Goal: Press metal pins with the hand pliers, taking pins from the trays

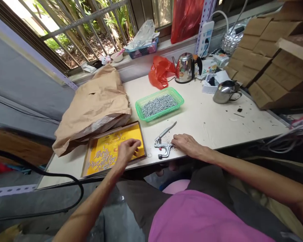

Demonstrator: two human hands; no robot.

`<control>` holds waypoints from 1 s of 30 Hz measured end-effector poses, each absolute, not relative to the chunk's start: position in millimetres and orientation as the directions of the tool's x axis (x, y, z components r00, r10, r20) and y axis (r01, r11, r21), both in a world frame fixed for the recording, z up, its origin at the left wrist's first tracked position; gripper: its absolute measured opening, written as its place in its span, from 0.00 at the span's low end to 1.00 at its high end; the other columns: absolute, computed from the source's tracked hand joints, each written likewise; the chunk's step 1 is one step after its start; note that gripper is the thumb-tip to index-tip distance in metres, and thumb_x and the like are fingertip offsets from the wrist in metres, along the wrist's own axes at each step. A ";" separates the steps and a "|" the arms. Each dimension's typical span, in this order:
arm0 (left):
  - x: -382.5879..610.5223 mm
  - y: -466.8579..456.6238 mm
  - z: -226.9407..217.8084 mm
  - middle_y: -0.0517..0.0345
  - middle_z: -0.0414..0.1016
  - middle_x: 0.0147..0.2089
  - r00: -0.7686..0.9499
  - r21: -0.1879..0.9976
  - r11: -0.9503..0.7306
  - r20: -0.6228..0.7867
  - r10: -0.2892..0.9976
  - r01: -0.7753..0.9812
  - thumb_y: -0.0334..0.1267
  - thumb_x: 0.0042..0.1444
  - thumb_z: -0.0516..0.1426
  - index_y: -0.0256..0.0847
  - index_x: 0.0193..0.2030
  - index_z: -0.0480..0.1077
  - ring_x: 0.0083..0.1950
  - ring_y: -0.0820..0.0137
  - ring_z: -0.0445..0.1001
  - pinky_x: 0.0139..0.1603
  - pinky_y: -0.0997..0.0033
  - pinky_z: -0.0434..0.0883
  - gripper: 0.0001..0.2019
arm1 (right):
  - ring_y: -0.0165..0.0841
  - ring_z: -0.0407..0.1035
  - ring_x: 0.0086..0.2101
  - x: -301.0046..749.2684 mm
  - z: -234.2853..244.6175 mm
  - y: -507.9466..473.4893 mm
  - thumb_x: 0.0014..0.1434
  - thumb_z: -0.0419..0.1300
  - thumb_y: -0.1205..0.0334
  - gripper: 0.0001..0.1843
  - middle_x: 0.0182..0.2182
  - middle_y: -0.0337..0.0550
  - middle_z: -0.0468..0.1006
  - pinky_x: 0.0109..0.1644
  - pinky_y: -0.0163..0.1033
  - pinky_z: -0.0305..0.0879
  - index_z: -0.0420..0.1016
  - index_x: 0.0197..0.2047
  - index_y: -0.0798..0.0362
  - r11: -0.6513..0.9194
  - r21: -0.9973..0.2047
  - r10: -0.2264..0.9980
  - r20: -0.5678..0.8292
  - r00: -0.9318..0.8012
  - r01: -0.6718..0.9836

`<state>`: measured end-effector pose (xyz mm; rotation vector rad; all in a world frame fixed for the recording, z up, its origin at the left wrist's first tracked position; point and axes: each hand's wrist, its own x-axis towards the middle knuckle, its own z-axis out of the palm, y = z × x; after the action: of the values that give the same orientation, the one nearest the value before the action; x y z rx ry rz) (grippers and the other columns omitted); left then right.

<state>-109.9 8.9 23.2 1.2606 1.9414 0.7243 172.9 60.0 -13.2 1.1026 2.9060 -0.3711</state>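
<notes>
My left hand (128, 151) hovers over a shallow box lid (144, 148) with a yellow inside, its fingers bent together; whatever they may pinch is too small to make out. Small metal pins (103, 160) lie scattered in the lid's left part. On the table's front edge my right hand (187, 144) is closed around the end of a pair of snap pliers (167, 148), hiding that part. The pliers' C-shaped jaw faces left and the other handle sticks up and away. Behind them, a green plastic basket (140, 116) holds many similar small metal pieces.
A large brown paper bag (96, 101) lies behind the lid. Toward the back stand an electric kettle (184, 69) and a red plastic bag (159, 72). A steel pot (224, 92) and stacked cardboard (257, 60) are on the right. Dark bits dot the tabletop (212, 124).
</notes>
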 end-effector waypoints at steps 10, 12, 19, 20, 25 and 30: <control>-17.3 -5.9 -8.7 0.66 0.62 0.13 -0.191 0.818 0.506 -0.469 0.862 0.275 0.49 0.48 0.61 0.35 0.24 0.69 0.13 0.81 0.56 0.14 0.80 0.52 0.16 | 0.35 0.66 0.39 191.1 -11.4 63.0 0.66 0.51 0.66 0.10 0.40 0.47 0.73 0.40 0.40 0.51 0.73 0.40 0.54 0.729 -0.178 0.666 -0.041 -0.745 0.661; -15.8 -6.2 -12.6 0.66 0.61 0.12 -0.179 0.816 0.506 -0.473 0.863 0.279 0.50 0.48 0.61 0.36 0.22 0.68 0.13 0.81 0.54 0.14 0.80 0.51 0.18 | 0.35 0.65 0.39 191.4 -13.8 62.4 0.66 0.51 0.66 0.09 0.40 0.47 0.73 0.40 0.40 0.51 0.73 0.39 0.54 0.724 -0.179 0.673 -0.026 -0.739 0.666; -8.4 -9.1 -18.1 0.66 0.61 0.12 -0.199 0.793 0.539 -0.501 0.842 0.285 0.52 0.45 0.63 0.37 0.21 0.68 0.12 0.81 0.55 0.13 0.80 0.51 0.19 | 0.36 0.65 0.39 191.1 -15.3 60.0 0.65 0.53 0.66 0.07 0.40 0.48 0.73 0.40 0.41 0.50 0.73 0.39 0.55 0.713 -0.202 0.687 0.013 -0.726 0.671; -8.0 -8.8 -17.7 0.66 0.61 0.12 -0.201 0.789 0.541 -0.502 0.841 0.291 0.51 0.45 0.63 0.37 0.21 0.67 0.12 0.81 0.55 0.13 0.80 0.51 0.19 | 0.36 0.65 0.39 191.2 -15.1 59.9 0.64 0.53 0.66 0.07 0.40 0.48 0.73 0.40 0.41 0.50 0.73 0.39 0.55 0.713 -0.204 0.688 0.015 -0.726 0.671; -7.9 -4.2 -11.7 0.66 0.61 0.11 -0.184 0.739 0.562 -0.535 0.825 0.373 0.46 0.49 0.61 0.37 0.20 0.66 0.12 0.81 0.55 0.14 0.80 0.52 0.16 | 0.36 0.65 0.40 190.6 -17.5 59.9 0.65 0.52 0.66 0.08 0.40 0.49 0.73 0.40 0.41 0.51 0.73 0.40 0.55 0.707 -0.200 0.693 0.004 -0.721 0.678; -7.8 2.9 -4.2 0.66 0.62 0.11 -0.146 0.659 0.619 -0.625 0.767 0.427 0.39 0.53 0.59 0.37 0.19 0.65 0.12 0.81 0.56 0.14 0.81 0.53 0.14 | 0.37 0.66 0.40 190.9 -20.8 58.5 0.65 0.52 0.67 0.09 0.40 0.48 0.73 0.41 0.41 0.54 0.73 0.41 0.54 0.709 -0.205 0.692 0.017 -0.722 0.675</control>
<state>-7.8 2.9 -4.2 0.9714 1.7759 0.3973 190.9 58.5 -20.8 1.1981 2.9888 -0.2996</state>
